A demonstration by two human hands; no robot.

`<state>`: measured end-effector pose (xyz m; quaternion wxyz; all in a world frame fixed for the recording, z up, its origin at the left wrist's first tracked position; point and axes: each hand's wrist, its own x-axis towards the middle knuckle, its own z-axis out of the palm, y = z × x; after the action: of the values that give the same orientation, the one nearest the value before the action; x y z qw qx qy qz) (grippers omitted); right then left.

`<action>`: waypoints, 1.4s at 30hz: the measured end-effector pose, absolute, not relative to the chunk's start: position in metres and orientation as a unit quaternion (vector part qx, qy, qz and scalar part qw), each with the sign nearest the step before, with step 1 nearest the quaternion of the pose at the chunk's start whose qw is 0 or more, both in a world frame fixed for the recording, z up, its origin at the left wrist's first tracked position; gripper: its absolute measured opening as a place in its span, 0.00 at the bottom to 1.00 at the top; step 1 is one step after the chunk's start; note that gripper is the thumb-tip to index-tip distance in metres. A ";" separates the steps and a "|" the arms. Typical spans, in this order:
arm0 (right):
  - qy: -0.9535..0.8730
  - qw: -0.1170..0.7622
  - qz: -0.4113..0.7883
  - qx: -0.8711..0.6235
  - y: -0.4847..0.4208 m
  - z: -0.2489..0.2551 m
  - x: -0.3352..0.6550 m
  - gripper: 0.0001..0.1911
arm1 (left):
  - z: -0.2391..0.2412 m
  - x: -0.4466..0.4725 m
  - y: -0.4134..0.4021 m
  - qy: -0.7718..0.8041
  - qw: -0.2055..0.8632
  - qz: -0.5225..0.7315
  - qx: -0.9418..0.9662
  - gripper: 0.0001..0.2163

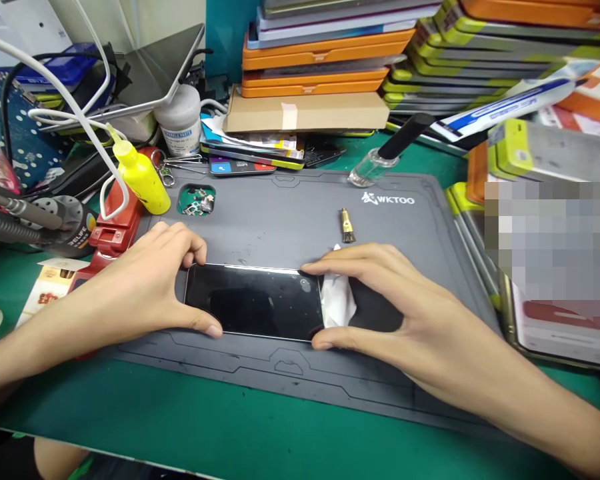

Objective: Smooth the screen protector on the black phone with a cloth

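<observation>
Smartphone [255, 303]: black glass face up, long side running left to right, near the middle of the grey work mat [280, 230]; flat on the mat or slightly lifted, cannot tell; pale specks on the glass
Left hand [155, 283]: gripping the smartphone's left end, fingers curled at the far corner, thumb along the near edge
Right hand [425, 320]: gripping the right end, fingertip on the far corner, thumb on the near corner, palm arched well clear of the glass
White tissue [339, 303]: crumpled, just beside the phone's right end, between right thumb and forefinger
Gold-handled brush [347, 225]: on the mat beyond the right hand, dark bristles toward the near edge
Mat recess: small metal parts [199, 202] inside, upper left
Glass bottle [373, 168]: clear, long black cap, at the mat's far edge
Left of mat: yellow squeeze bottle [144, 179], red device [115, 230] near the left wrist
Back: white paste jar [180, 123], cardboard box [305, 112] before stacked orange cases [325, 60]
Right side: second smartphone [555, 340], screen lit, partly pixelated
Under all: green tabletop [230, 407]
</observation>
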<state>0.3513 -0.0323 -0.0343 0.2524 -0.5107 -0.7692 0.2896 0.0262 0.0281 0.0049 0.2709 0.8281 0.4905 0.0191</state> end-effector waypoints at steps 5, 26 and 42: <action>-0.770 0.258 0.285 -0.509 -0.033 -0.037 0.353 0.30 | 0.005 0.027 0.028 0.494 0.276 0.022 0.824 0.36; -0.782 0.250 0.270 -0.502 -0.034 -0.036 0.354 0.29 | 0.001 0.026 0.028 0.488 0.279 0.033 0.826 0.36; -0.783 0.241 0.284 -0.499 -0.031 -0.030 0.351 0.29 | -0.002 0.017 0.026 0.472 0.248 0.033 0.845 0.30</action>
<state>0.3512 -0.0313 -0.0297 0.2408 -0.4988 -0.7828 0.2837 0.0169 0.0262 -0.0021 0.2485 0.8453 0.4719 0.0326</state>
